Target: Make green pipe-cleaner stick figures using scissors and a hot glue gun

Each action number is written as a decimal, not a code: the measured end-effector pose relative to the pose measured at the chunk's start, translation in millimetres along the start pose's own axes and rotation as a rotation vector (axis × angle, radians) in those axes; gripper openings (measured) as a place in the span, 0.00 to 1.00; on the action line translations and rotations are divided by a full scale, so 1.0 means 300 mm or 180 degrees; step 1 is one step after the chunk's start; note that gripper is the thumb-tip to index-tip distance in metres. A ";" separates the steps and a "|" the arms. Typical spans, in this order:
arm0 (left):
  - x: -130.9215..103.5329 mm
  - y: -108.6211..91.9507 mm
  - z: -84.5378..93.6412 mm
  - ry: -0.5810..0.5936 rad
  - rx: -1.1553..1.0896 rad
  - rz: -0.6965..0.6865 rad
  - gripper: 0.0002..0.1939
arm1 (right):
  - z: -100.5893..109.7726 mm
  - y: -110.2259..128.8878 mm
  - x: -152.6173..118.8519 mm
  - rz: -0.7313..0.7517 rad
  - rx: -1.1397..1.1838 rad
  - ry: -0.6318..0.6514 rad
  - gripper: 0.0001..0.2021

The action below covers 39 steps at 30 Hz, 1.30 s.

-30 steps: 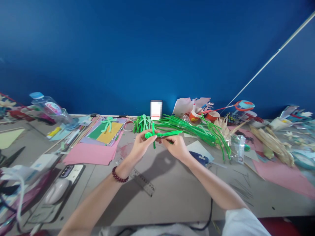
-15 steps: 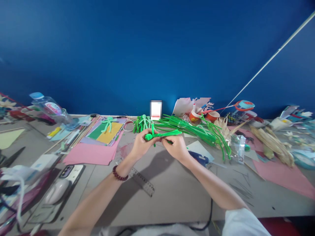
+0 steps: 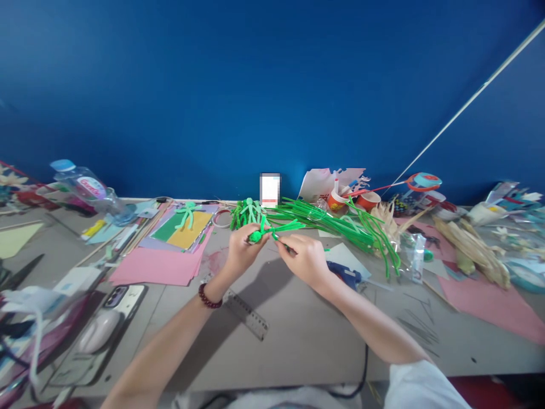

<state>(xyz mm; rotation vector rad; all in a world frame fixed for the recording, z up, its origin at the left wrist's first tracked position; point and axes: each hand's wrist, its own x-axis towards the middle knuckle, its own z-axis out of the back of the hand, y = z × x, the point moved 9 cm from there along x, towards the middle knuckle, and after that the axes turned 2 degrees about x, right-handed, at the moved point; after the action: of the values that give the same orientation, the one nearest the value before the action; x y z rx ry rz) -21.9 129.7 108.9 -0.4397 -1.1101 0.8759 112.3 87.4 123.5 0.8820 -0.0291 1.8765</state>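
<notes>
My left hand (image 3: 243, 248) pinches a bright green pipe cleaner figure (image 3: 256, 236) at its thick, bunched end, above the middle of the table. My right hand (image 3: 304, 255) is closed on a thin green strand near the figure's middle, its fingertips just right of my left hand's. Green stems of the figure stick out to the right, over the right hand's fingers. Behind my hands stand small green pipe cleaner figures (image 3: 251, 210), and a bundle of long green pipe cleaners (image 3: 332, 218) spreads to the right.
Pink paper (image 3: 159, 267), a phone (image 3: 128, 298) and a mouse (image 3: 100, 330) lie left. A clear ruler (image 3: 247, 315) is between my forearms. A blue glue gun (image 3: 347, 274) rests beside my right wrist. A bottle (image 3: 91, 186) leans at the back left.
My hands have drawn slightly apart, with the left one a little further left. The figure's stems have tilted and shifted left, and the right fingers now pull on a strand.
</notes>
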 end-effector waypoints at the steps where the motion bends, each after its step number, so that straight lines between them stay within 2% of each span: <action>1: 0.002 -0.007 -0.002 0.0036 0.0070 -0.0107 0.07 | 0.010 0.014 -0.002 0.0133 -0.0136 -0.0074 0.13; 4: 0.005 -0.020 -0.013 0.0198 0.0189 -0.0329 0.05 | 0.028 0.045 -0.008 0.0493 -0.0413 -0.0143 0.12; 8: 0.009 -0.029 -0.023 0.0362 0.0215 -0.0399 0.03 | 0.043 0.056 -0.003 0.0705 -0.0595 -0.0108 0.13; 13: 0.014 -0.033 -0.033 0.0565 -0.0048 -0.0270 0.05 | 0.039 0.061 0.006 0.0788 -0.0529 0.0001 0.13; 17: 0.015 -0.010 -0.042 0.0666 -0.0143 -0.0093 0.07 | 0.033 0.060 0.006 0.0736 -0.0478 0.0018 0.13; 20: 0.016 0.005 -0.033 0.0533 -0.0087 -0.0047 0.06 | 0.027 0.065 0.003 0.0770 -0.0535 0.0024 0.13; 24: 0.010 0.002 -0.007 0.0164 0.0126 -0.0060 0.14 | 0.017 0.081 -0.003 0.0909 -0.0677 0.0034 0.15; 27: -0.001 -0.012 0.000 0.0006 0.0328 -0.0104 0.15 | 0.018 0.098 -0.008 0.1048 -0.0715 0.0010 0.15; 39: -0.006 -0.026 -0.008 0.0032 0.0353 -0.0118 0.17 | 0.026 0.114 -0.013 0.1237 -0.0816 0.0038 0.16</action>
<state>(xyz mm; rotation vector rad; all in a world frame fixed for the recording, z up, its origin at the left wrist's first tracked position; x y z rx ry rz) -17.1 123.9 112.4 -0.3305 -1.0519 0.8969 90.1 64.8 139.0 0.7229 -0.4526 2.1752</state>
